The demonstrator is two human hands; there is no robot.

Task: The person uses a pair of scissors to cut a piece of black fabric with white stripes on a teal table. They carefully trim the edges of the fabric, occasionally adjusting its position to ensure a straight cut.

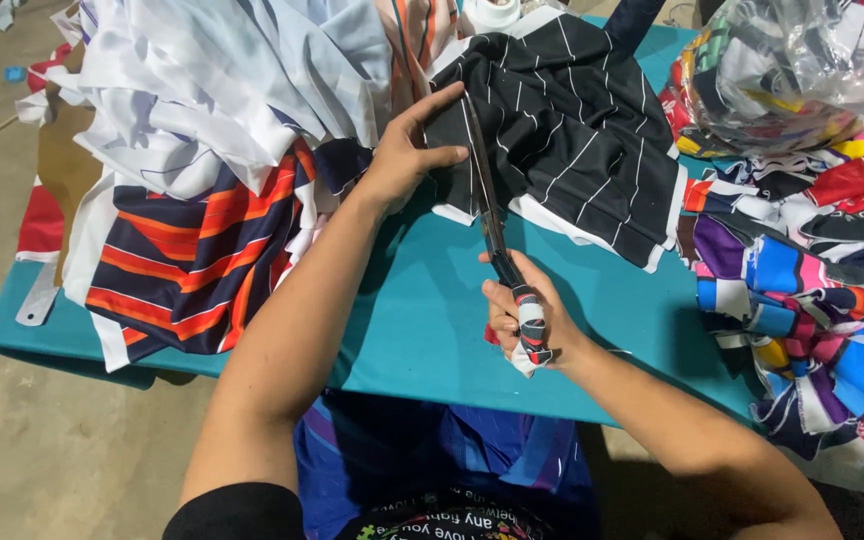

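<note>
Bench point(432, 330), covered in teal cloth, fills the middle of the view; its near edge runs just above the person's lap.

Heap of white fabric pieces point(222, 80) lies over the far left corner of the bench, spilling past the left edge.

Navy cloth with orange and red stripes point(192, 260) hangs over the left part of the bench, partly under the white heap and touching it.

Black pinstriped fabric stack point(582, 140), with white layers showing at its lower edges, lies at the far middle of the bench, tilted toward the right.

Pile of multicoloured printed scraps point(812, 320) covers the right edge of the bench, just beside the black stack.

Clear plastic bag of coloured scraps point(802, 60) sits at the far right corner, above that pile.

Left hand point(412, 150) lies flat on the left border of the black pinstriped stack, fingers extended and thumb spread, pressing the cloth down rather than gripping it.

Scissors point(487, 215), long and dark, run from the middle of the bench up along the left border of the black stack, the blades lying just beside the left hand's fingers; how far the blades are parted cannot be told.

Right hand point(522, 310) is clenched around the scissor handles, which are wrapped in striped cloth, over the bare teal middle of the bench.
</note>
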